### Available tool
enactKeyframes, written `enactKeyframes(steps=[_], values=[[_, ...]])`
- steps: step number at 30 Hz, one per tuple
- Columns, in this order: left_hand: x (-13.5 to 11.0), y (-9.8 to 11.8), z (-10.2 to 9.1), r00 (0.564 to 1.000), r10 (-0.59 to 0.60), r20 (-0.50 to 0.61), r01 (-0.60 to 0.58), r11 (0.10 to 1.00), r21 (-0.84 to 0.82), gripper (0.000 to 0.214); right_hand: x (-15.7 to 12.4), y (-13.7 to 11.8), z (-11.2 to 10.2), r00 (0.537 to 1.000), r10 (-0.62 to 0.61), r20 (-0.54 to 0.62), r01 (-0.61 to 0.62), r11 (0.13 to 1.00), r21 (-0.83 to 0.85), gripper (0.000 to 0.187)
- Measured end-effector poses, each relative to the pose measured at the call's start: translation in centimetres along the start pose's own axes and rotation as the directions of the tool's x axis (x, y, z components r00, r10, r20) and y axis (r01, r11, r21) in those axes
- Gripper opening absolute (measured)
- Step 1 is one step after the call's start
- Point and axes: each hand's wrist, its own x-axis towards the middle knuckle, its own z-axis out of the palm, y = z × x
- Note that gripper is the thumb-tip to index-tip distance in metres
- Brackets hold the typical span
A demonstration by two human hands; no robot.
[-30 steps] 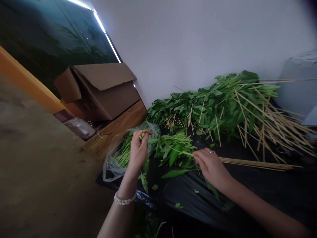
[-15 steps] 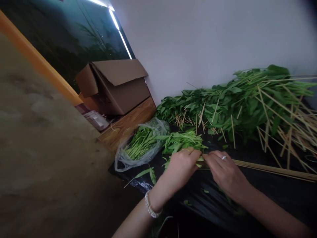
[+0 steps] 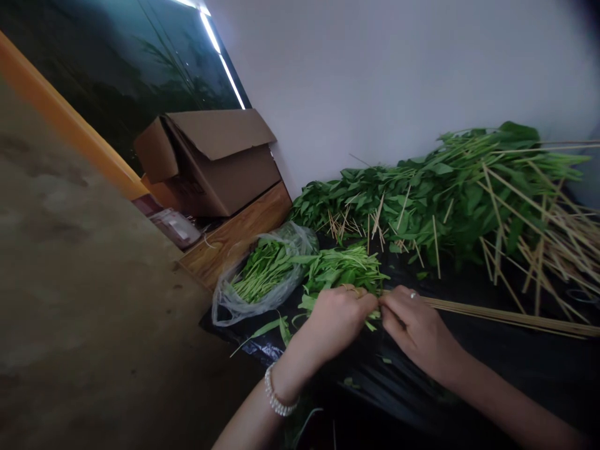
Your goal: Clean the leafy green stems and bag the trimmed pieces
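My left hand (image 3: 342, 315), with a beaded bracelet at the wrist, is closed on leafy green stems; cut bits of green poke out below its fingers. Its fingertips meet those of my right hand (image 3: 415, 328), which wears a ring and is closed in a pinch. What the right fingers pinch is hidden. Just beyond the left hand lies a pile of cut leafy greens (image 3: 347, 265) on black plastic sheeting (image 3: 469, 369). A bundle of thin tan sticks (image 3: 506, 315) runs rightward from behind my right hand.
A clear plastic bag (image 3: 229, 309) of greens sits at the left. Along the white wall (image 3: 375, 81) lies a large heap of leafy stalks (image 3: 422, 194), with loose tan sticks (image 3: 557, 250) at its right. A cardboard box (image 3: 234, 178) stands on a wooden surface (image 3: 220, 244).
Both hands have stayed together, with small finger movements; my right hand has turned slightly and sits a little further left. The whole view has shifted slightly.
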Motion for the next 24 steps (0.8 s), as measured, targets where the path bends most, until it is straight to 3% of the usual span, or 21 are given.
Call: enactKeyframes(steps=[3,6,10,13,15,16,19,21,24], values=[[-0.2,-0.7,-0.4,0.999,-0.024,-0.038,0.013,0.964,-0.266,0.017,0.6,0.5,-0.3,0.943,0.327,0.067,-0.331,0.888,0.319,0.023],[-0.5,-2.4,-1.1,0.965,-0.205,-0.164,0.097,0.859,-0.504,0.022,1.3,1.6,-0.5,0.86,0.507,0.06,-0.461,0.719,0.52,0.023],[0.0,-6.4,-2.8,0.824,-0.431,-0.368,0.137,0.781,-0.609,0.03,1.6,2.3,-0.3,0.824,0.565,0.05,-0.474,0.636,0.609,0.023],[1.6,-9.1,-3.8,0.702,-0.495,-0.512,0.116,0.789,-0.603,0.031,1.3,1.8,-0.1,0.847,0.523,0.094,-0.488,0.694,0.529,0.026],[3.2,-10.0,-3.7,0.66,-0.488,-0.571,0.191,0.844,-0.501,0.029,1.0,1.3,0.0,0.878,0.469,0.093,-0.46,0.775,0.434,0.026],[4.1,-10.2,-3.2,0.679,-0.459,-0.573,0.243,0.877,-0.415,0.028,0.9,1.1,0.0,0.892,0.443,0.086,-0.44,0.809,0.39,0.026],[6.4,-9.9,-0.3,0.826,-0.346,-0.444,0.325,0.937,-0.126,0.029,0.8,1.2,-0.1,0.905,0.421,0.054,-0.414,0.849,0.328,0.025],[7.3,-9.4,2.1,0.902,-0.302,-0.309,0.314,0.949,-0.01,0.048,0.9,1.8,-0.3,0.886,0.463,0.009,-0.44,0.835,0.33,0.026],[7.4,-8.6,4.6,0.949,-0.269,-0.163,0.281,0.958,0.055,0.078,1.3,2.8,-0.8,0.847,0.525,-0.086,-0.464,0.807,0.364,0.027]])
